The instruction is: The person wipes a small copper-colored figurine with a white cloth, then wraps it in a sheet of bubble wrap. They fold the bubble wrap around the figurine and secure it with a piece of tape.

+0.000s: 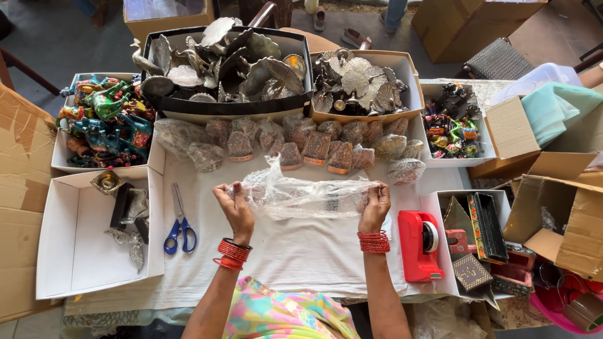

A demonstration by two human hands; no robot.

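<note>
Both my hands pinch the clear plastic wrap (308,198), left hand (235,207) and right hand (375,206) closed on opposite ends, stretching it flat above the middle of the white cloth (295,251). Wrapped pieces (317,147) line the cloth's far edge. Blue scissors (179,229) lie toward its left edge, red tape dispenser (419,245) at its right edge, each within easy reach.

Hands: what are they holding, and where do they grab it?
A clear bubble-wrap sheet: the left hand pinches its left end, the right hand its right end.
</note>
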